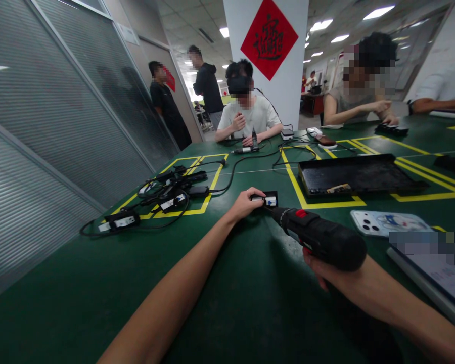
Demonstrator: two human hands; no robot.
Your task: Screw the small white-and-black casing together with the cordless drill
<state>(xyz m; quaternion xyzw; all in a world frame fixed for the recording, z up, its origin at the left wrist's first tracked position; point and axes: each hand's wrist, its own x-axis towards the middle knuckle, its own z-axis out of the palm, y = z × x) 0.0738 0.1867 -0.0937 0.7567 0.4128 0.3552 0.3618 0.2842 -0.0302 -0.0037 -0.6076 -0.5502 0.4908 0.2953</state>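
A small black case (pixel 275 194) with a white and blue part inside lies on the green table in the middle of the head view. My left hand (pixel 247 203) is closed on the case's left side, its fingers bent over the near edge. In my right hand (pixel 324 265) is a black cordless power screwdriver (pixel 320 235) with a red switch on top. The tool points left and away from me, and its tip is at the case beside my left fingers. Whether the bit touches a screw is too small to tell.
Black power adapters with cords (pixel 170 189) lie heaped at left. A black tray (pixel 352 174) stands at right, beyond a phone (pixel 390 222) and a thick notebook-like slab (pixel 436 273). A cable crosses the table. Co-workers sit across, one handling another driver (pixel 254 137).
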